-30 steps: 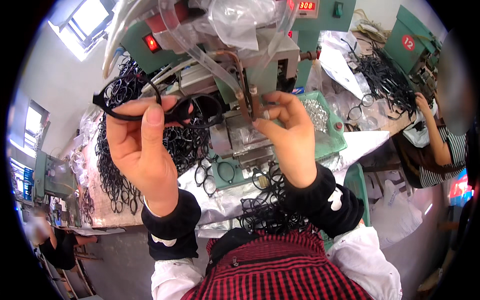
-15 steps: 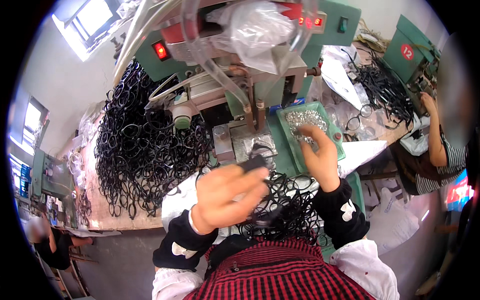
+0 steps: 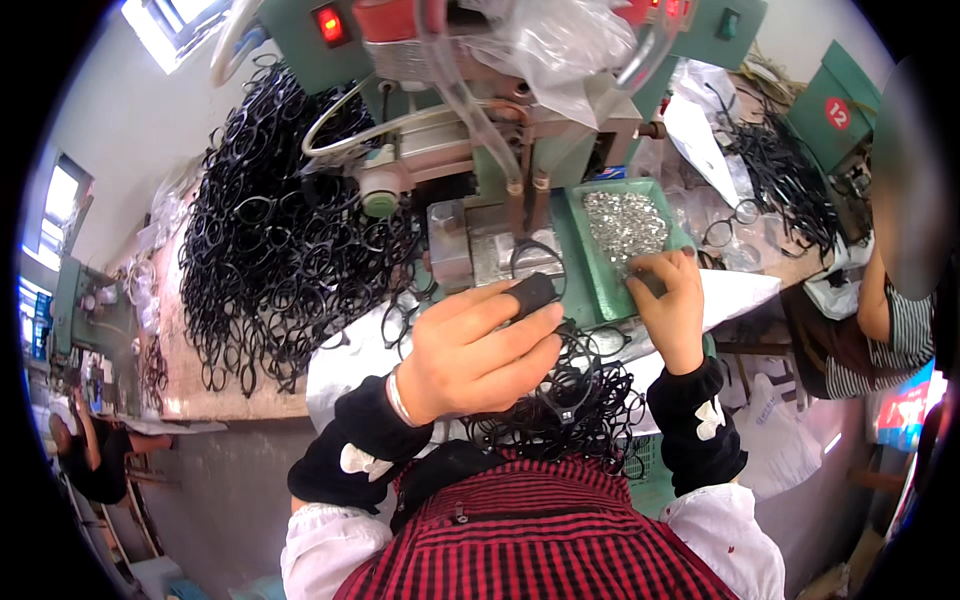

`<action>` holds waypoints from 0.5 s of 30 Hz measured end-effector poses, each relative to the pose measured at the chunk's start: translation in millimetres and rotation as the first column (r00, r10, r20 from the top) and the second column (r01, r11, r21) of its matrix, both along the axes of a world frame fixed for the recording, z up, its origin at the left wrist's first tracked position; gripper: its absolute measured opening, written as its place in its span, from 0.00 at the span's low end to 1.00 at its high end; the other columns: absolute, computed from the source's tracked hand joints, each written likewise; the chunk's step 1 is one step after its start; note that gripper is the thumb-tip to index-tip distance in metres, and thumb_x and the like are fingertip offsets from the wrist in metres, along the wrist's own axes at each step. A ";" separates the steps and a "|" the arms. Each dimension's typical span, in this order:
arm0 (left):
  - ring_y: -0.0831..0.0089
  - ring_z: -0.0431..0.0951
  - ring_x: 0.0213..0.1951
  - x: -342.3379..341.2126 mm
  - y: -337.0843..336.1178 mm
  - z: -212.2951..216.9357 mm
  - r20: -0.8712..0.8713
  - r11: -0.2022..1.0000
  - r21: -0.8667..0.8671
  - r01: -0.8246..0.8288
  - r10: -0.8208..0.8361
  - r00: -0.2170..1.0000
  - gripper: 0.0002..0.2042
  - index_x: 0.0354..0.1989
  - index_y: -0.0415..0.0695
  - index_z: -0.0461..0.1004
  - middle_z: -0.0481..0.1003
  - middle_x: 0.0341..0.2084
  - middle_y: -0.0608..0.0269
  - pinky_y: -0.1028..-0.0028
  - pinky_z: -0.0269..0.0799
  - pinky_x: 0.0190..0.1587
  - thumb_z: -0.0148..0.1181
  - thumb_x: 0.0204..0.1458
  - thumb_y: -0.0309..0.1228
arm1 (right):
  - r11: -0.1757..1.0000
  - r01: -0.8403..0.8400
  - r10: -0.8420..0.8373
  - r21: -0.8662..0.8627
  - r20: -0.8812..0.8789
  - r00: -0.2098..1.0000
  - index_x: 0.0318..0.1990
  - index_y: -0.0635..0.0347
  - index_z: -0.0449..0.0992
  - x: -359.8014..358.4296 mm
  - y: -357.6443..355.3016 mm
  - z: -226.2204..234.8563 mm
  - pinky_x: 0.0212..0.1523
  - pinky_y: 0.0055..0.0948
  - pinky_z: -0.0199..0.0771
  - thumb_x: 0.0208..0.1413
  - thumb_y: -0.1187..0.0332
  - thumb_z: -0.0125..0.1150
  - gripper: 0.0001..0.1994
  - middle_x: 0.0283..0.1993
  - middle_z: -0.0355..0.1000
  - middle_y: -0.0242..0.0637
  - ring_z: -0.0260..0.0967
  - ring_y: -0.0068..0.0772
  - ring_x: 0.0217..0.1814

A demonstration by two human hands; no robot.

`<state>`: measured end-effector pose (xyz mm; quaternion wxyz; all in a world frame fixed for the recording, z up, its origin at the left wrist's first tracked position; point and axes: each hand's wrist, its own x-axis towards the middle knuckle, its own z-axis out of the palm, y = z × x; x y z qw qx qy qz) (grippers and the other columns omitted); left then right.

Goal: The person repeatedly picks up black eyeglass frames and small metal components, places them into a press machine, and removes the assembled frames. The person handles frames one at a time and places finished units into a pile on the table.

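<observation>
Plainly, the worktop [image 3: 240, 402] carries everything at hand. A green and grey machine [image 3: 400, 140] rises from it, away from the near edge. Left of that, a big heap of black eyeglass frames [image 3: 285, 235] spreads down toward the worktop's near edge; a smaller pile of frames [image 3: 590, 400] lies at the near edge, right in front of the person. Just right of the machine's metal block sits a green tray [image 3: 608, 290]. The left hand [image 3: 480, 350] is curled, fingers closed at one black frame [image 3: 562, 275] whose round rim juts toward the machine. The right hand [image 3: 668, 295] is half closed at the tray's near right corner, thumb and forefinger bent toward each other; whether they pinch anything cannot be told. Small silvery pieces [image 3: 625, 225] fill the tray's far part.
</observation>
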<state>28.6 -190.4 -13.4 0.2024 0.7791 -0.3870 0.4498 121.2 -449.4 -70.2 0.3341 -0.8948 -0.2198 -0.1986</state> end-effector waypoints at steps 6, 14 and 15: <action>0.60 0.79 0.38 -43.1 -0.5 -2.9 -0.165 0.984 -0.127 -0.123 0.101 0.981 0.15 0.41 0.43 0.80 0.79 0.50 0.54 0.54 0.73 0.58 0.66 0.42 0.21 | 0.998 -0.005 0.012 -0.063 0.112 0.994 0.31 0.62 0.78 -1.5 8.0 -3.0 0.46 0.42 0.69 0.46 0.76 0.66 0.04 0.35 0.73 0.43 0.70 0.49 0.42; 0.59 0.75 0.42 -66.5 77.2 3.7 -0.349 0.848 0.198 -0.492 0.530 0.773 0.13 0.39 0.46 0.80 0.78 0.43 0.61 0.60 0.68 0.50 0.64 0.43 0.22 | 0.949 0.036 -0.009 0.313 -0.086 0.996 0.41 0.66 0.79 1.2 17.8 -5.4 0.46 0.27 0.71 0.55 0.78 0.63 0.07 0.36 0.77 0.38 0.74 0.30 0.40; 0.60 0.75 0.45 -60.5 75.3 -12.1 -0.338 0.837 0.303 -0.457 0.542 0.769 0.13 0.39 0.47 0.80 0.77 0.47 0.61 0.59 0.68 0.52 0.64 0.42 0.23 | 0.945 0.035 -0.009 0.325 -0.081 0.997 0.41 0.65 0.80 2.2 26.5 -1.3 0.47 0.27 0.72 0.54 0.77 0.64 0.07 0.38 0.78 0.38 0.75 0.31 0.41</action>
